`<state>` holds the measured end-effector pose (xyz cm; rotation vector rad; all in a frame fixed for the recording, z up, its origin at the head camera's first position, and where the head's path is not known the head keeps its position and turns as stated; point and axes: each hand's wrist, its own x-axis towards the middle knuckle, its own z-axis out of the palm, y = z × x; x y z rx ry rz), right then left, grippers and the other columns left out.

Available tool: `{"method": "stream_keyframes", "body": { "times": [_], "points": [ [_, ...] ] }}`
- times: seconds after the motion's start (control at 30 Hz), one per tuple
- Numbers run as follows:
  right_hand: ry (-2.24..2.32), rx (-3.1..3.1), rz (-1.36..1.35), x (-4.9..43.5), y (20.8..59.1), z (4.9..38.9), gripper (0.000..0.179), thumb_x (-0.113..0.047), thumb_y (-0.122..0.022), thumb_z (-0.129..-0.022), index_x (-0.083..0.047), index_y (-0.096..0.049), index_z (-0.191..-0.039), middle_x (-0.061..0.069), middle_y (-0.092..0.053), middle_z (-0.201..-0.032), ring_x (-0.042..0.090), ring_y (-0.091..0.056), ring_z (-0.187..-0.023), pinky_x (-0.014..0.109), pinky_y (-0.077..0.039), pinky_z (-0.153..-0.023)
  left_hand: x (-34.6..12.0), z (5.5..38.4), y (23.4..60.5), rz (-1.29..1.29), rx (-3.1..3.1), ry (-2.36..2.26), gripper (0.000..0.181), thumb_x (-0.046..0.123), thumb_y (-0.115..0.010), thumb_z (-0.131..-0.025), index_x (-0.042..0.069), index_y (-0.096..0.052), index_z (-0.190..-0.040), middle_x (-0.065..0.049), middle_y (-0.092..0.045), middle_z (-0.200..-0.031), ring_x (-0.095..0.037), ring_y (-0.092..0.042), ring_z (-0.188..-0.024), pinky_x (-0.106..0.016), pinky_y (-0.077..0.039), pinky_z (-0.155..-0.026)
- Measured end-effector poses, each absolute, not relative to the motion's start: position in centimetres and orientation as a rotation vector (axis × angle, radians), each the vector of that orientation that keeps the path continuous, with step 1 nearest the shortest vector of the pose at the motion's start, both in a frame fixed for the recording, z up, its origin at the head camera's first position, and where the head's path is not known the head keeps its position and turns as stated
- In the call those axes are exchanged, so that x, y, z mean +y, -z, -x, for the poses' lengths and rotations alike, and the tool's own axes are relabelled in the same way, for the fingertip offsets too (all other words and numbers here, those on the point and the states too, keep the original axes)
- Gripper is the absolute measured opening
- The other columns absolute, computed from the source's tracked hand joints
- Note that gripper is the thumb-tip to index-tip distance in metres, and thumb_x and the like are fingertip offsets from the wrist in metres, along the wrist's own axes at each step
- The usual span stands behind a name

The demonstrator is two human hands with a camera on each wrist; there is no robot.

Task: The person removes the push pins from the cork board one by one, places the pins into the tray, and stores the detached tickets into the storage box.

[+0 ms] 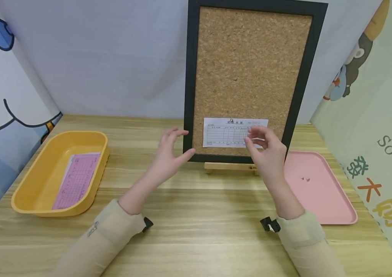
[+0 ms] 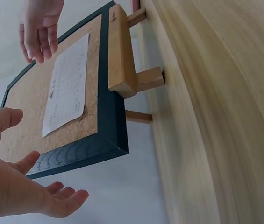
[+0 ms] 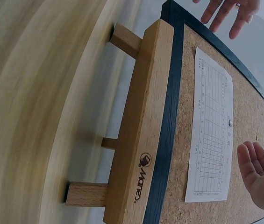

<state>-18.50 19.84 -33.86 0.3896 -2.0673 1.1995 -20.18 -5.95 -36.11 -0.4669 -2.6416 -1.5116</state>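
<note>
A white printed form (image 1: 221,132) hangs low on the cork board (image 1: 251,69), held by a silver push pin (image 1: 231,120) at its top middle. My right hand (image 1: 268,156) hovers in front of the form's right end, fingers loosely bent and nothing between them. In the right wrist view, its fingers (image 3: 258,161) stand apart from the paper. Left of the board's black frame (image 1: 190,88), my left hand (image 1: 166,157) is held with spread fingers, empty. The left wrist view shows the form's lower edge curving slightly away from the cork.
The board leans on a wooden easel (image 1: 230,166). To the left, a yellow basin (image 1: 102,144) contains pink printed slips (image 1: 78,179). A pink tray (image 1: 324,204) with a few small pins (image 1: 308,179) lies on the right, partly behind my right forearm. Printed cloths hang at both sides.
</note>
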Motion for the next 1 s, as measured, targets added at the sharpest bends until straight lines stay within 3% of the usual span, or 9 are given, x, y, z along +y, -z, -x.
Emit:
{"method": "stream_keyframes", "body": {
  "times": [0.13,0.3,0.53,0.73,1.0],
  "points": [
    [-1.197,-2.077,-0.378,18.8,33.4,18.9,0.023,0.007,-0.067,-0.081,0.011,-0.061,-0.103,0.024,-0.065,-0.096,0.033,-0.064,-0.084,0.03,-0.054,-0.076,-5.3,20.6,36.5,0.451,-2.638,1.528,0.055,0.032,-0.065,-0.089,0.016,-0.044,-0.136,-0.012,-0.017,-0.154,-0.033,-0.02,-0.14,-0.057,-0.026,-0.107],
    [-1.194,-2.099,-0.371,18.8,34.7,21.0,0.023,-0.002,-0.069,-0.083,0.006,-0.064,-0.104,0.019,-0.067,-0.097,0.028,-0.065,-0.084,0.037,-0.054,-0.076,-4.4,20.9,36.7,0.442,-2.633,1.544,0.053,0.029,-0.067,-0.088,0.014,-0.046,-0.134,-0.015,-0.014,-0.154,-0.034,-0.014,-0.142,-0.056,-0.025,-0.108],
    [-1.119,-2.133,-0.365,18.8,35.6,22.9,0.022,-0.007,-0.069,-0.084,0.002,-0.065,-0.103,0.014,-0.066,-0.092,0.02,-0.063,-0.079,0.032,-0.054,-0.07,-3.3,21.0,36.6,0.407,-2.622,1.568,0.052,0.029,-0.067,-0.088,0.015,-0.047,-0.134,-0.014,-0.009,-0.155,-0.031,-0.01,-0.143,-0.053,-0.025,-0.109],
    [-1.031,-2.137,-0.351,18.7,35.6,23.8,0.018,-0.008,-0.07,-0.084,0.001,-0.065,-0.099,0.013,-0.065,-0.084,0.016,-0.056,-0.068,0.018,-0.043,-0.061,-2.4,21.4,36.8,0.371,-2.644,1.56,0.052,0.032,-0.066,-0.088,0.018,-0.047,-0.134,-0.015,-0.006,-0.156,-0.034,-0.008,-0.143,-0.056,-0.027,-0.107],
    [-0.94,-2.14,-0.324,18.0,35.2,24.5,0.014,-0.011,-0.07,-0.083,-0.001,-0.067,-0.091,0.01,-0.061,-0.077,0.018,-0.049,-0.063,0.022,-0.035,-0.058,-1.5,21.8,37.2,0.303,-2.62,1.599,0.046,0.029,-0.067,-0.087,0.016,-0.051,-0.128,-0.019,-0.002,-0.155,-0.036,-0.003,-0.143,-0.058,-0.026,-0.107]
  ]
}}
